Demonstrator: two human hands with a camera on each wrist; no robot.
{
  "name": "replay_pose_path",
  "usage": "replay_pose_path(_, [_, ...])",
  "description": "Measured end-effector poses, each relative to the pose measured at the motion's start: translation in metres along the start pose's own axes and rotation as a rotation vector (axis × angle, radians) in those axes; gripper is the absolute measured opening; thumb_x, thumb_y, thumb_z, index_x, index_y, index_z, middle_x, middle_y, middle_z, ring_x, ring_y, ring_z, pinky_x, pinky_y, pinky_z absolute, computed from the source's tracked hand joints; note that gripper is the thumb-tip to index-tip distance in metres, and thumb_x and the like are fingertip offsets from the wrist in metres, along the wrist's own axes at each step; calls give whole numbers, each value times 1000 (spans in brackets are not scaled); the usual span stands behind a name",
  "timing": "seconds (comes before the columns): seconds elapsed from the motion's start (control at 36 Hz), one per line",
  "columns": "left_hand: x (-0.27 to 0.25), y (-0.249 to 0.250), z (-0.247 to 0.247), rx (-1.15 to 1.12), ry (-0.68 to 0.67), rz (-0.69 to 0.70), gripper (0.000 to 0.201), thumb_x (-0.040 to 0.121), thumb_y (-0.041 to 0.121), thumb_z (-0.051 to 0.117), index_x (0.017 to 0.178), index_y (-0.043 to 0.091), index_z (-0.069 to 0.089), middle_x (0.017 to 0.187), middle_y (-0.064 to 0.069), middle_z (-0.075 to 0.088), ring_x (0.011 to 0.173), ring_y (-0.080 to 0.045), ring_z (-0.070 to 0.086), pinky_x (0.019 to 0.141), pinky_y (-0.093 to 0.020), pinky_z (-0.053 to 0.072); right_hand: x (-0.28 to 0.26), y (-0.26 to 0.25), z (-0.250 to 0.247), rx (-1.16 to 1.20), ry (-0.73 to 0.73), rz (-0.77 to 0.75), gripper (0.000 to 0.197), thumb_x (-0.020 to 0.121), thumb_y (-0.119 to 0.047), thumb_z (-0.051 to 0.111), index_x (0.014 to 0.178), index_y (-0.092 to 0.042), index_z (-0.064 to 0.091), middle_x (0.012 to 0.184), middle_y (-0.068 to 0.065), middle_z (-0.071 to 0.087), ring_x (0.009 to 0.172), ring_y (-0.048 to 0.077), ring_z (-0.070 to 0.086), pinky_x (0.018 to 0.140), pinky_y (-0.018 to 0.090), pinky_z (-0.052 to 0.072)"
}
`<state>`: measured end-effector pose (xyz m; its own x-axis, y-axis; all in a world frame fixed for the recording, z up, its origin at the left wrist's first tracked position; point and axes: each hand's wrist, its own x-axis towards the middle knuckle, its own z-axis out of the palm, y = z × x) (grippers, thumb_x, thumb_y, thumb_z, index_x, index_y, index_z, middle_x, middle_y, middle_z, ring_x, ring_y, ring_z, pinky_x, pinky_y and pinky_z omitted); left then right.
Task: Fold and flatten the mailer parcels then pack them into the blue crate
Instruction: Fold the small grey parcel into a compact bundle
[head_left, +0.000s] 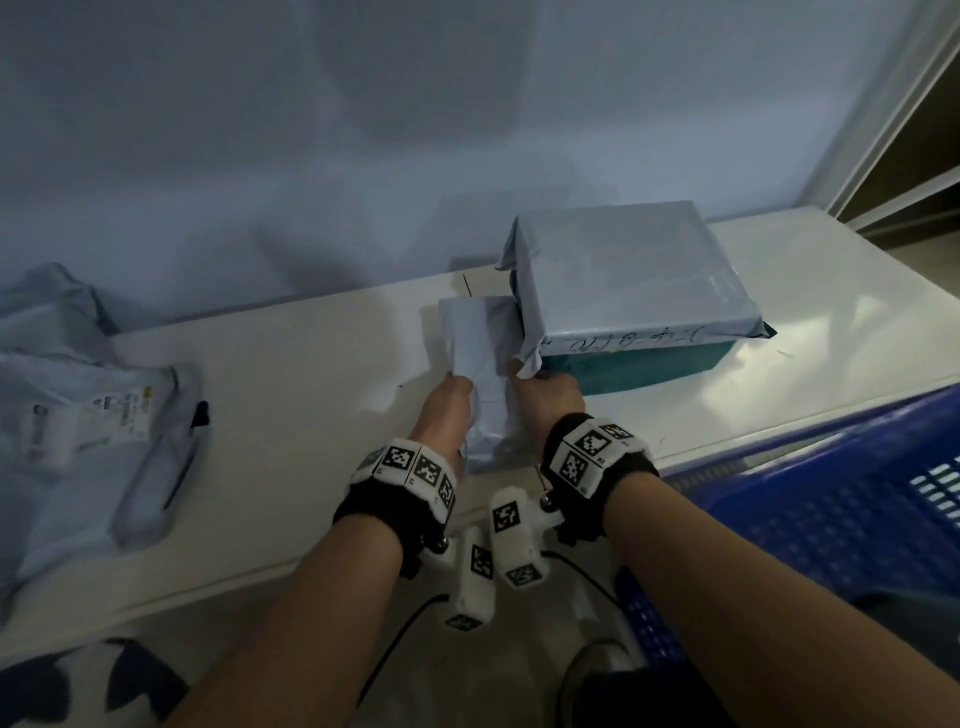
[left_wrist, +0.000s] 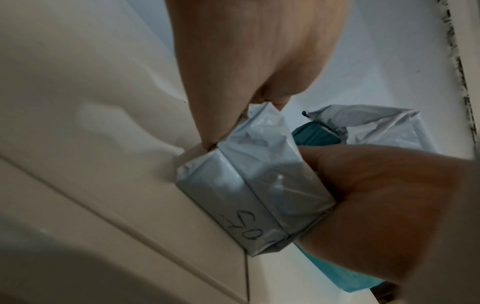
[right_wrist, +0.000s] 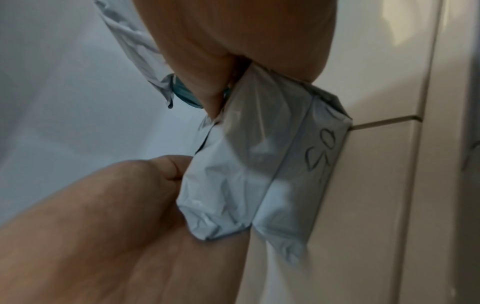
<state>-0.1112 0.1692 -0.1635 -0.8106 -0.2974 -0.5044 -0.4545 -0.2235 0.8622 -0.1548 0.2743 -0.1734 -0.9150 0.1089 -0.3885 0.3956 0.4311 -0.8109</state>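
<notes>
A small grey mailer parcel (head_left: 485, 364) with handwriting on it lies on the white table (head_left: 291, 415), and both hands hold it. My left hand (head_left: 457, 395) grips its left edge. My right hand (head_left: 543, 389) grips its right edge. In the left wrist view my left hand (left_wrist: 233, 115) pinches the parcel (left_wrist: 249, 181) at a creased corner, and the right hand (left_wrist: 384, 201) wraps its other side. The right wrist view has my right hand (right_wrist: 233, 72) pinching the parcel (right_wrist: 259, 164). The blue crate (head_left: 831, 499) stands at the right, below the table edge.
A larger parcel (head_left: 634, 280), a teal box half wrapped in a grey mailer, sits just right of my hands and touches the small one. A heap of grey mailers with labels (head_left: 88, 415) lies at the table's left. A pale wall runs behind.
</notes>
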Motion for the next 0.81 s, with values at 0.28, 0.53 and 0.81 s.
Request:
replay_pose_path(0.28, [7, 6, 37, 23, -29, 13, 41, 101, 23, 37, 136, 5, 49, 132, -15, 55, 117, -32, 55, 101, -41, 45, 28, 3, -26, 107, 1, -8, 56, 81, -61, 59, 93, -8, 71, 105, 17, 69, 100, 34, 64, 93, 44, 51])
replay_pose_path(0.53, [23, 10, 62, 135, -55, 20, 42, 100, 24, 38, 135, 5, 46, 138, -19, 51, 126, -37, 50, 104, -50, 44, 50, 1, -51, 95, -28, -47, 49, 87, -52, 59, 100, -7, 70, 110, 17, 68, 103, 32, 63, 96, 43, 50])
replay_pose_path(0.81, [30, 9, 60, -40, -110, -4, 38, 101, 18, 37, 132, 2, 52, 129, -17, 56, 118, -33, 55, 102, -34, 42, 48, -4, -55, 40, -46, -56, 51, 88, -53, 57, 107, -7, 68, 112, 16, 67, 103, 30, 61, 82, 30, 46])
